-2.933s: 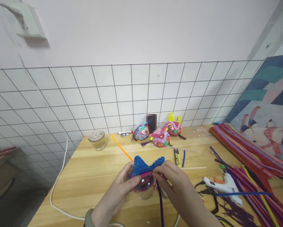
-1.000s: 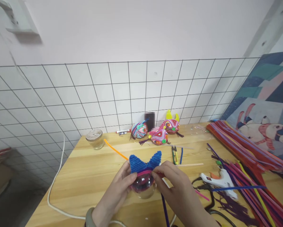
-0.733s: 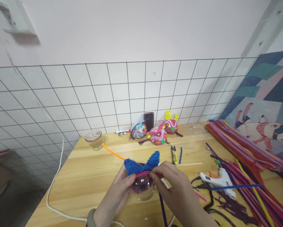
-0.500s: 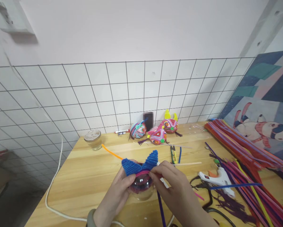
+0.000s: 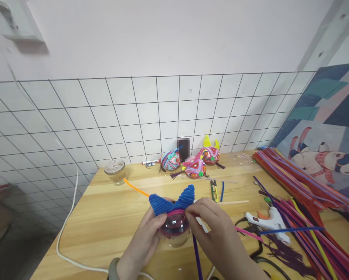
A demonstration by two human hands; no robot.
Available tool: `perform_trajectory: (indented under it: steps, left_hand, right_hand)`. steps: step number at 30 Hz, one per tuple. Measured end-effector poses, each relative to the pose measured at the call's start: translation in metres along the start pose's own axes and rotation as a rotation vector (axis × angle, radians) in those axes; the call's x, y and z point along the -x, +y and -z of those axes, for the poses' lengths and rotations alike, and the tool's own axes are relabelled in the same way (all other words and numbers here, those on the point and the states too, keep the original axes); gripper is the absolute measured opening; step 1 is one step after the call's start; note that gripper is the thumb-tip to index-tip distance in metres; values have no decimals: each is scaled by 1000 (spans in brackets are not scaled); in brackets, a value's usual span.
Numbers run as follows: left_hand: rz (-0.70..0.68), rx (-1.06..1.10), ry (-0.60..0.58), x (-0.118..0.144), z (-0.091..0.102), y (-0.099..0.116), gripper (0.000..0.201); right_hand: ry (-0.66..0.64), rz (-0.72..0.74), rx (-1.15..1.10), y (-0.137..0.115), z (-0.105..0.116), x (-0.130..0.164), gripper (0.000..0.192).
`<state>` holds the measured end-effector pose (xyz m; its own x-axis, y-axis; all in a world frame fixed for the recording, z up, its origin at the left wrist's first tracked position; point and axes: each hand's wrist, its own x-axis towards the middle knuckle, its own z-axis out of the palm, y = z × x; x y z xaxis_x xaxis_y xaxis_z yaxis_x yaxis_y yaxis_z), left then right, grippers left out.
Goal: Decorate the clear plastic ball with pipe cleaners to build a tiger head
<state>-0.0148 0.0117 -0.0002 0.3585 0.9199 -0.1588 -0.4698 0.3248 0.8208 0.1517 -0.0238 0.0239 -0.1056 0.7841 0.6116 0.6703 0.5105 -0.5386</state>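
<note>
Dome (image 5: 174, 225): glossy, dark magenta, clear toward the bottom. Pink strip (image 5: 175, 212) curves across its top; two ribbed blue ears (image 5: 186, 197) splay above. Position: near middle of the table (image 5: 104, 217); resting on it or held clear, cannot tell. Left hand (image 5: 147, 232) curls around the left side, thumb in front. Right hand (image 5: 212, 225) pinches the strip's right end between thumb and forefinger. Hidden: left fingers behind dome, dome's right edge. Purple stem (image 5: 196, 254) is cut off by the lower frame edge.
</note>
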Motion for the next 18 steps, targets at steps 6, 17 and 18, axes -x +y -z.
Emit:
perform_trajectory:
  steps: [6, 17, 18]
  left_hand:
    - [2, 5, 2, -1, 4, -2, 34]
    - [-61, 51, -8, -10, 14, 5, 30]
    - [-79, 49, 27, -11, 15, 9, 27]
  right_hand:
    - [-13, -13, -22, 2, 1, 0, 15]
    - [44, -71, 122, 14, 37, 19, 9]
    - [51, -106, 161, 18, 44, 23, 9]
